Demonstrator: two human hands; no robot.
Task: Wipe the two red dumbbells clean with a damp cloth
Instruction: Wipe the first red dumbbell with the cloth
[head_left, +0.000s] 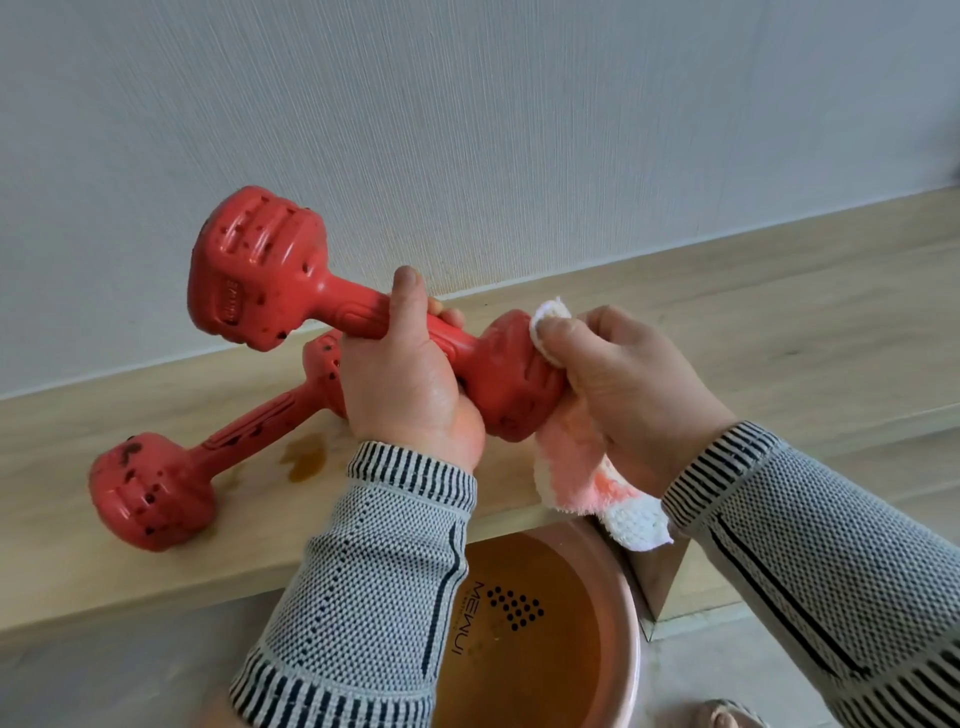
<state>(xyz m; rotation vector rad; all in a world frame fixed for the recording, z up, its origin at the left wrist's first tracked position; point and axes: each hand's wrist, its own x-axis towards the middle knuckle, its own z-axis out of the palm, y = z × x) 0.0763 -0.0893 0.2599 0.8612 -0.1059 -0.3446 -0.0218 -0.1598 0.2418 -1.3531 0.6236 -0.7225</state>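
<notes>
Sleeves (363, 587): grey-and-white knit with dark ribbed cuffs, one on each forearm, both rising from the lower edge of the view.

Basin (621, 613): round, pink plastic, below the ledge between the forearms; holds brownish water, with dark lettering and a dot pattern showing on its bottom.

Left hand (405, 374): palm toward the camera, fingers curled round the handle of the raised dumbbell (270, 270), thumb upright along the shaft. It holds this dumbbell in the air, tilted, far head high at left and near head low at right.

Right hand (618, 374): fingers bunched, pinching the cloth (576, 467) and pressing it against the near head of the raised dumbbell.

Cloth: fluffy terry, pink with white edges; one white corner shows above the fingertips, the rest hangs below the palm.

Raised dumbbell: red, matte moulded coating, blocky ridged heads, grooved handle; dark specks scattered over the far head.

Second dumbbell (156, 488): same red moulded type, lying on the wooden ledge (779, 322) at left, one head toward the camera, the other partly hidden behind the left hand; dark spots on it.

Wooden ledge: pale, light-grained, with a small brown puddle (306, 460) just beside the lying dumbbell.

Wall (467, 130): light grey, finely textured.
</notes>
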